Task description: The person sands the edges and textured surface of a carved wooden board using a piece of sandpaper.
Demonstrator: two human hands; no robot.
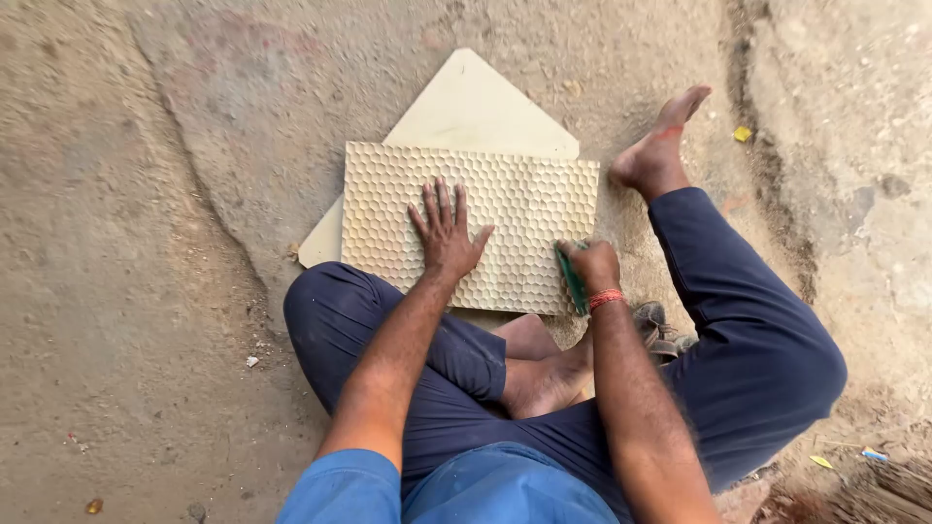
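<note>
Two hands at frame centre — left hand (447, 233) flat, fingers spread on the honeycomb panel (505, 209); right hand (592, 267) clenched around a green pad (571, 279).

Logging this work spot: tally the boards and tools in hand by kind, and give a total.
Honeycomb-textured panel, under the left hand: 1
Plain cream board beneath it: 1
Green abrasive pad, gripped by the right hand: 1
Total: 3
</note>
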